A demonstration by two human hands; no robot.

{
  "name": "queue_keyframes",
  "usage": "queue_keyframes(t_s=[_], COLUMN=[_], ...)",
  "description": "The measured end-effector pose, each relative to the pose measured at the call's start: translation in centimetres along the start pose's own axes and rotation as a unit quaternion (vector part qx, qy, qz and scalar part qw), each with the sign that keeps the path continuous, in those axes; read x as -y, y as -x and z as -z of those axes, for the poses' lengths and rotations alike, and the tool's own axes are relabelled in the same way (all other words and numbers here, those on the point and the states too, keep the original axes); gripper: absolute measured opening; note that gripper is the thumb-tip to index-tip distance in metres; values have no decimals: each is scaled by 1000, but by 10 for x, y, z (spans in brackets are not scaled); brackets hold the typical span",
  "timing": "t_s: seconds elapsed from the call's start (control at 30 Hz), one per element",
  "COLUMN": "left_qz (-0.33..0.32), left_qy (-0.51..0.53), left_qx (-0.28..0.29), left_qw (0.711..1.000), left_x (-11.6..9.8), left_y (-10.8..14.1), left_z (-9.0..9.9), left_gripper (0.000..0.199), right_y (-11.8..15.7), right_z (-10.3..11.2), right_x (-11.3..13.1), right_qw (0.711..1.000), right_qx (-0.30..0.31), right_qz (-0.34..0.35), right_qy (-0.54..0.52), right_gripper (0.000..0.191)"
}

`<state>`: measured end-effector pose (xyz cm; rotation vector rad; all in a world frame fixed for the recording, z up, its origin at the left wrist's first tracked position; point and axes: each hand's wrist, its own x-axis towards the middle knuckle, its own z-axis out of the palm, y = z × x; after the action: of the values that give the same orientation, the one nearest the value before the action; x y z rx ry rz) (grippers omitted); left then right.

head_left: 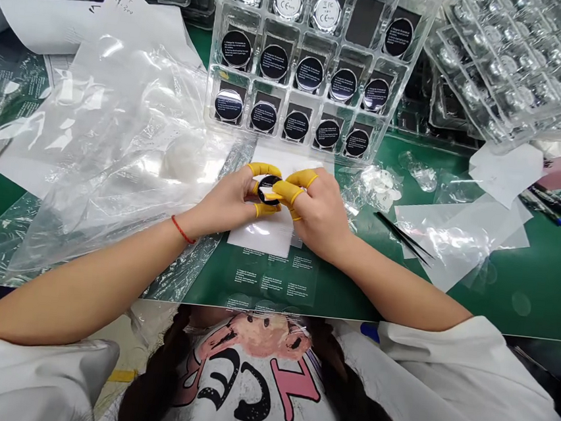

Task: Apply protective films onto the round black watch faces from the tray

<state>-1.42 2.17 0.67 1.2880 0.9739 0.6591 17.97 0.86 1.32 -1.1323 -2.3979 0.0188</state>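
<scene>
Head view: I note the left hand (229,199) gripping a round black watch (265,182) by its edge, above white paper (259,236). Right hand (324,209): fingers bent against the watch face; I cannot tell whether they pinch anything. Tray (215,45) of watches beyond; tweezers (403,238) lie right.

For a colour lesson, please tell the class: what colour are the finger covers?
The finger covers are yellow, best seen in the head view.
</scene>
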Motion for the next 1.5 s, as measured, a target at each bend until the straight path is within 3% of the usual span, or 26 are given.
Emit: queue_keyframes(t_s=[0.3,0.37,0.5,0.67,0.73,0.93,1.07,1.3,1.5], left_qz=[-9,-15,-11,16,18,7,-21,-31,-35], left_qy=[-40,-49,-16,39,50,48,31,1,-22], left_qx=[-2,-3,-3,-9,-6,9,39,31,32], left_qw=[999,999,1000,999,999,999,999,999,999], left_x=[-1,0,-1,-5,-5,-2,1,3,8], left_y=[0,0,0,-1,-1,0,0,-2,-3], left_z=[2,3,2,-2,-3,-2,-1,2,5], left_gripper=[60,61,60,60,61,59,56,55,56], right_y=[21,23,19,6,5,7,7,14,25], right_z=[-5,-6,2,25,27,15,11,7,0], right_x=[10,12,12,3,-3,-16,-19,-24,-30], right_qw=[994,995,996,944,938,988,998,996,991], right_qx=[-67,-63,-9,-105,-102,-58,-50,5,-50], right_qz=[72,62,-25,-207,-221,-74,32,85,122], right_qy=[52,49,-86,-236,-248,-121,-3,1,-4], right_gripper=[32,29,24,23,21,18,24,31,31])
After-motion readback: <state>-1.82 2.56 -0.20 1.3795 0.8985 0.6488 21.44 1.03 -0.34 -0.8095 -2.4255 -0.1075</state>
